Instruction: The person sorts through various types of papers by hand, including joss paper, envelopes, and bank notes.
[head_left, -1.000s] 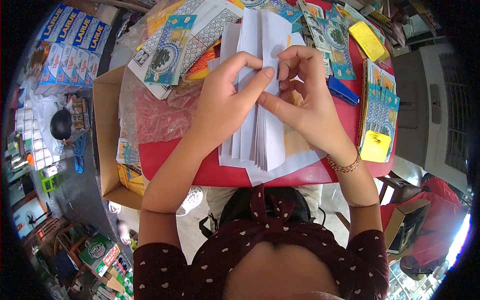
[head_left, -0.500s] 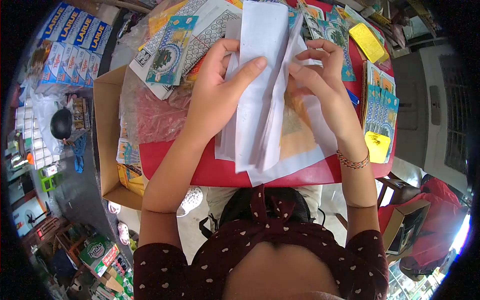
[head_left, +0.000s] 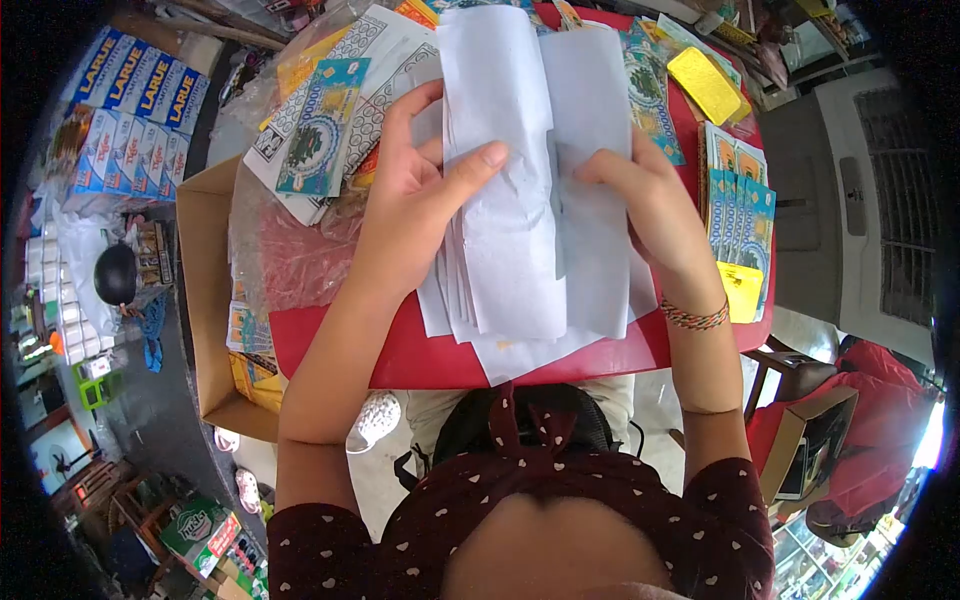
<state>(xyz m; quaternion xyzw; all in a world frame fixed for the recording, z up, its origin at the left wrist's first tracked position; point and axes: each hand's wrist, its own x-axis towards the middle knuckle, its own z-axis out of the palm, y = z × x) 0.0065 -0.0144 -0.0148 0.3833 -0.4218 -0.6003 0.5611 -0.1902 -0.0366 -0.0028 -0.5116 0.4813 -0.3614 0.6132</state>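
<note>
"What's happening at the hands in the head view?"

"The left hand (head_left: 410, 195) pinches a stack of folded white sheets (head_left: 510, 260) — thumb on top, fingers behind the left edge."

"And the right hand (head_left: 655, 210)?"

"Its thumb lies on the white sheet (head_left: 590, 260) at the stack's right; the other fingers are partly hidden, so I can't tell if they pinch. A braided bracelet (head_left: 695, 318) circles that wrist."

"Where's the stack?"

"Toward twelve o'clock from the view's centre, above a red table (head_left: 420, 362)."

"And around it?"

"A blue banknote-style print (head_left: 322, 130) at eleven, a yellow bar-shaped packet (head_left: 708, 88) between one and two, and overlapping banknote-style prints (head_left: 737, 215) at two. Farther out — a cardboard box (head_left: 205, 300) at nine, Larue cartons (head_left: 140, 80) at ten."
</note>
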